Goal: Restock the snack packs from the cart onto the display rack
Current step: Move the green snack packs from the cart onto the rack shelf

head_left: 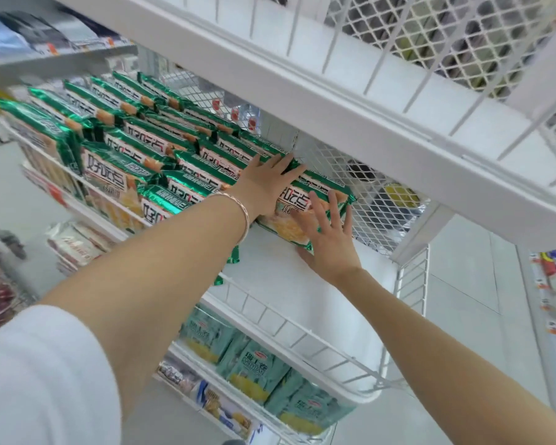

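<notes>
A green snack pack [315, 200] lies flat at the right end of the white display rack's middle shelf [289, 284], beside rows of the same green packs [119, 146]. My left hand [267, 184], with a bangle on the wrist, rests flat on the pack's left part with straight fingers. My right hand [328, 242] presses its spread fingers on the pack's near right edge, thumb on the shelf. No cart is in view.
A white wire front rail [302, 329] edges the shelf. An upper shelf [334, 78] hangs close above the hands. Mesh panel [366, 200] closes the back right. Pale teal packs [254, 370] fill the shelf below. More goods sit at the left.
</notes>
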The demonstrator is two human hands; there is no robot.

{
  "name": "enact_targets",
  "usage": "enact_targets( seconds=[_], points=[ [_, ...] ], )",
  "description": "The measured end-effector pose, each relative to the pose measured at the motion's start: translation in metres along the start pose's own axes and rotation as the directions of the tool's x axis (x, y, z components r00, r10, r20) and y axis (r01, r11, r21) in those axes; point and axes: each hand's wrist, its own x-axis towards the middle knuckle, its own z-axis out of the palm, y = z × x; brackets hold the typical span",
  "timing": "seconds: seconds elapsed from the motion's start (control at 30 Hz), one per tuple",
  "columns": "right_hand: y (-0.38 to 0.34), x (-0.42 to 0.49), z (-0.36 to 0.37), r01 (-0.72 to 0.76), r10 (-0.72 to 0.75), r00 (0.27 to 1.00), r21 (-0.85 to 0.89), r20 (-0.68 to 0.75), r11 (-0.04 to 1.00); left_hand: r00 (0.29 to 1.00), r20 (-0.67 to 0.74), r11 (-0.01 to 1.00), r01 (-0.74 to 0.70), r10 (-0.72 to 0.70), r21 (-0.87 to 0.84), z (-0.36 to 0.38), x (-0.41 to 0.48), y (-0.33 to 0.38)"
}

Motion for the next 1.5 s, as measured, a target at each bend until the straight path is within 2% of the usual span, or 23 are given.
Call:
enact_targets(
  seconds=[0.1,0.2,0.3,0.4,0.5,0.57,0.7,0.87,0.93,1.07,1.13,1.23,1.4,1.5],
  points=[
    [-0.015,-0.001,-0.031,-0.075,0.102,0.989,0.237,-0.103,0.969,0.999,0.027,0.993,0.030,-0.027,-0.118,-0.021,-0.035,-0.027],
    [-0.043,0.014,-0.070,-0.117,0.154,0.983,0.310,-0.096,0.943,0.993,0.030,0.979,0.118,-0.114,-0.169,-0.035,-0.090,-0.068],
    [-0.092,0.044,-0.112,-0.094,0.120,0.992,0.362,-0.048,0.927,0.969,0.070,0.952,0.245,-0.236,-0.182,-0.032,-0.158,-0.122],
    [-0.159,0.077,-0.145,-0.004,0.023,0.999,0.367,-0.047,0.930,0.922,0.118,0.903,0.385,-0.369,-0.188,-0.024,-0.233,-0.180],
    [-0.236,0.103,-0.158,0.089,-0.074,0.996,0.392,-0.053,0.916,0.862,0.176,0.840,0.503,-0.475,-0.202,-0.015,-0.312,-0.230],
    [-0.292,0.116,-0.159,0.204,-0.191,0.979,0.363,-0.072,0.909,0.806,0.219,0.781,0.589,-0.549,-0.207,-0.001,-0.361,-0.261],
    [-0.402,0.125,-0.150,0.295,-0.333,0.943,0.419,0.017,0.859,0.675,0.278,0.642,0.737,-0.684,-0.210,0.030,-0.448,-0.304],
    [-0.510,0.125,-0.126,0.389,-0.488,0.866,0.463,0.112,0.796,0.518,0.437,0.451,0.855,-0.735,-0.255,0.080,-0.527,-0.330],
    [-0.543,0.134,-0.116,0.414,-0.534,0.833,0.475,0.146,0.776,0.466,0.472,0.403,0.885,-0.749,-0.233,0.101,-0.548,-0.343],
    [-0.591,0.160,-0.091,0.469,-0.645,0.731,0.520,0.224,0.713,0.432,0.484,0.417,0.897,-0.761,-0.146,0.123,-0.572,-0.373],
    [-0.610,0.179,-0.075,0.497,-0.686,0.678,0.524,0.263,0.692,0.383,0.482,0.366,0.921,-0.788,-0.134,0.129,-0.579,-0.396],
    [-0.634,0.211,-0.057,0.509,-0.718,0.631,0.542,0.293,0.669,0.285,0.461,0.226,0.958,-0.841,-0.179,0.135,-0.585,-0.436],
    [-0.656,0.267,-0.038,0.449,-0.712,0.614,0.590,0.342,0.671,0.140,0.384,-0.050,0.894,-0.913,-0.445,0.142,-0.576,-0.502],
    [-0.663,0.293,-0.024,0.424,-0.707,0.608,0.606,0.360,0.673,0.090,0.378,-0.121,0.859,-0.921,-0.498,0.146,-0.556,-0.531]
  ],
)
